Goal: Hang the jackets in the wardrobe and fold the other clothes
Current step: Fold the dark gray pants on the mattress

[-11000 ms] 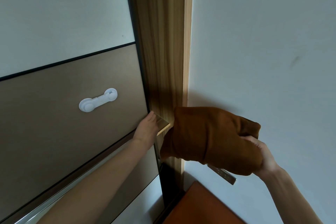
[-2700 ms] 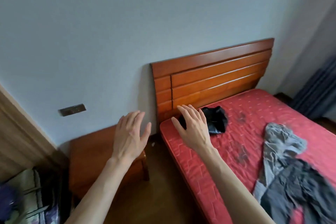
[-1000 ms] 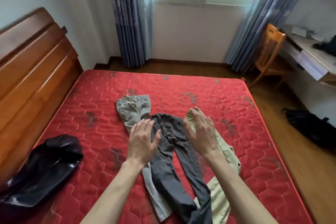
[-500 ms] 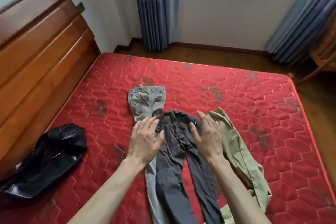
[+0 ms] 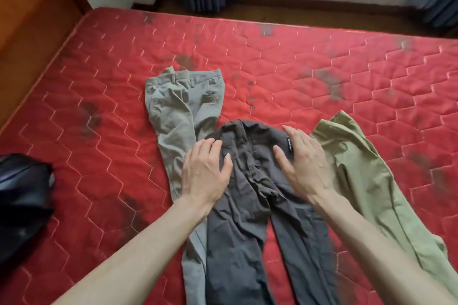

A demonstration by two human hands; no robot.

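Both hands, the left hand [image 5: 204, 172] and right hand [image 5: 306, 164], reach with fingers straight and gripping nothing over crumpled dark grey trousers [image 5: 250, 195] on a red quilted mattress [image 5: 322, 69], light grey trousers [image 5: 178, 111] beyond the left fingertips, olive green trousers [image 5: 359, 168] beside the right.

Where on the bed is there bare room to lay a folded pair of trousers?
Bare mattress runs along the far edge, beyond the grey trousers. Another patch lies between those and the black jacket. The middle is crowded: dark trousers under both hands, left hand, right hand, and the olive trousers alongside.
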